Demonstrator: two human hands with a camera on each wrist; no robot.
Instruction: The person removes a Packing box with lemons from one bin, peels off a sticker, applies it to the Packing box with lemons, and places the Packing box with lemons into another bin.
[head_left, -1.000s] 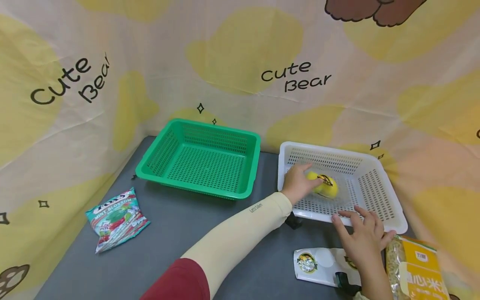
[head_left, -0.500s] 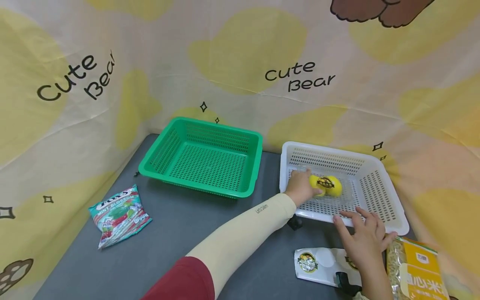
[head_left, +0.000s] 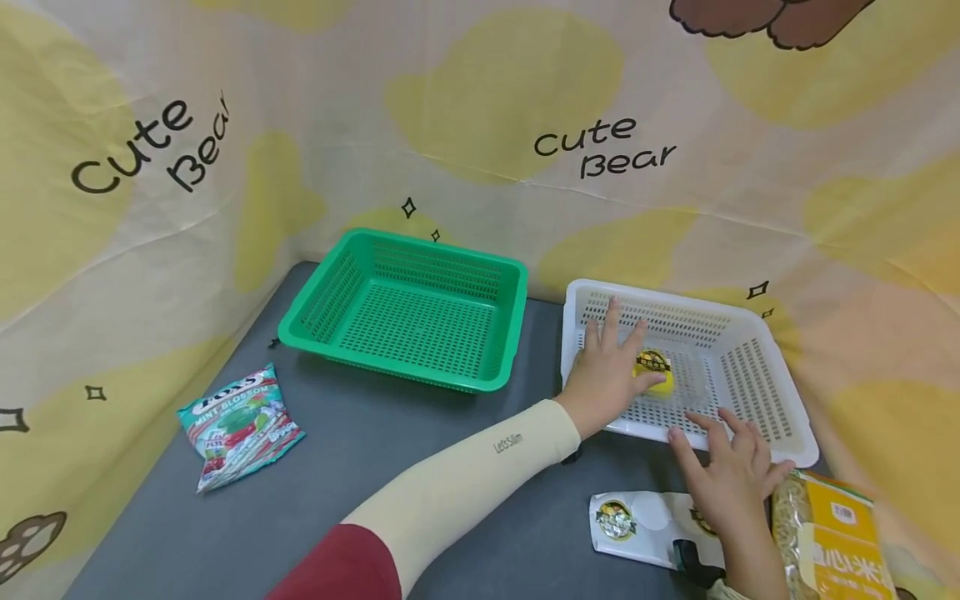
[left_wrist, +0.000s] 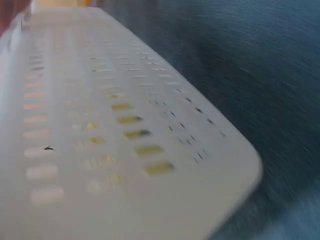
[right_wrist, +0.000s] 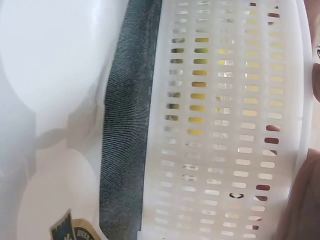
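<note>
In the head view a white perforated basket (head_left: pixel 772 367) holds a pack of yellow round fruit (head_left: pixel 658 382) in clear plastic with a black label. My left hand (head_left: pixel 606 379) is over the basket's left part with its fingers spread, its thumb near the fruit pack and partly covering it. Whether it touches the pack I cannot tell. My right hand (head_left: pixel 731 479) is at the basket's front rim with parted fingers; in the right wrist view its fingers (right_wrist: pixel 300 200) lie along the rim. The left wrist view is blurred and shows the basket's outer wall (left_wrist: pixel 150 200).
Left of the white basket stands a green perforated basket (head_left: pixel 420 385). A teal candy bag (head_left: pixel 240 429) lies at the table's left. In front of the white basket is a white printed packet (head_left: pixel 648 525), with a yellow noodle-like bag (head_left: pixel 840 533) to its right. Patterned cloth (head_left: pixel 465 100) walls the back.
My left hand was gripping the left end of the fruit pack; now its fingers are raised and spread above it. The pack turned slightly meanwhile. My right hand stays at the rim.
</note>
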